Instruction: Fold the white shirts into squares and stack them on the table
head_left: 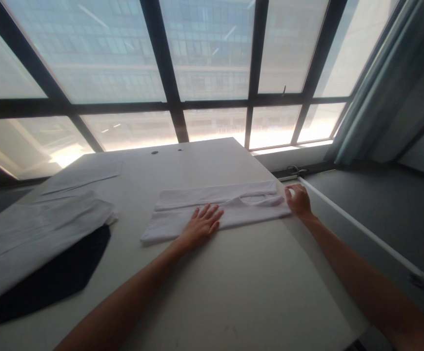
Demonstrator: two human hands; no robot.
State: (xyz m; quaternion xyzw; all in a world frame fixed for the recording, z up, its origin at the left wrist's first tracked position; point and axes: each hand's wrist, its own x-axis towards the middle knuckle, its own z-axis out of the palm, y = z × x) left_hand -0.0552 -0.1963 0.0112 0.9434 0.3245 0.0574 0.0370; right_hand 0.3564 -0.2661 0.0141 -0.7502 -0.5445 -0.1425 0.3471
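Note:
A white garment [182,222], which looks like a T-shirt with a curved neckline, lies folded into a long strip on the white table [233,273]. My left hand [204,224] rests flat on its near middle part, fingers spread. At the garment's right end, by the table's edge, is my right hand [299,201]. Its fingers are curled together in a pinch; whether they hold cloth there, I cannot make out.
On the left of the table lie more white cloth [50,219] and a dark navy piece [61,268] partly under it. Large windows [212,58] stand behind the table. To the right are a curtain [373,97], a white rail [358,234] and grey floor [387,204].

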